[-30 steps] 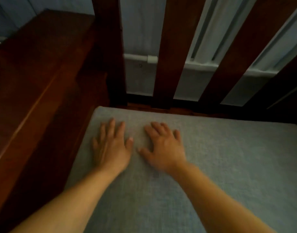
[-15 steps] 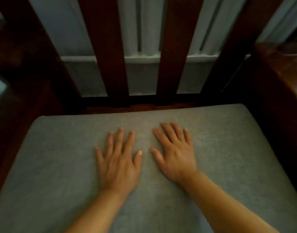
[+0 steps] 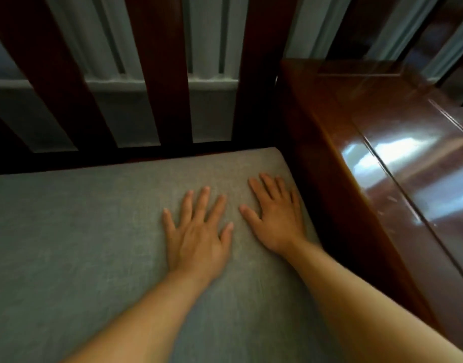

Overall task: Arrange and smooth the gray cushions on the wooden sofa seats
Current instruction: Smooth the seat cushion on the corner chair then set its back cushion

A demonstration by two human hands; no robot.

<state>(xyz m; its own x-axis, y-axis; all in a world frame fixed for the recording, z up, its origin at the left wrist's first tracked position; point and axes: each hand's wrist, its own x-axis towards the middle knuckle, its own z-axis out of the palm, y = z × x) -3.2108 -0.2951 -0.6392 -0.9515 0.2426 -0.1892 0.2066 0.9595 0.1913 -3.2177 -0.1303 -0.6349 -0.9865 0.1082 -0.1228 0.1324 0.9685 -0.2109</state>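
The gray cushion (image 3: 75,258) lies flat on the sofa seat and fills most of the lower view. Its far right corner is rounded and sits tucked where the backrest meets the armrest (image 3: 398,163).

Both hands lie palm down on the cushion, near that far right corner. The left hand (image 3: 197,234) rests with its fingers straight and spread apart, gripping nothing. The right hand (image 3: 276,218) lies just beside it, also flat with straight fingers, a little closer together, holding nothing. Its little-finger edge runs along the cushion's right border, close to the dark gap beside the armrest. The two thumbs point toward each other with a narrow strip of fabric between them. Both bare forearms reach in from the bottom edge.

The armrest is a broad, glossy dark wood slab standing higher than the cushion on its right; its top reflects pale patches of light. It bounds the cushion on that side, right next to the right hand.

Behind the cushion rise the slats (image 3: 163,69) of the backrest, dark wood uprights with gaps between them. Through the gaps shows a pale wall (image 3: 212,111) with a horizontal ledge and vertical ribs.

The cushion fabric looks smooth around the hands. No writing, label or brand can be read anywhere.
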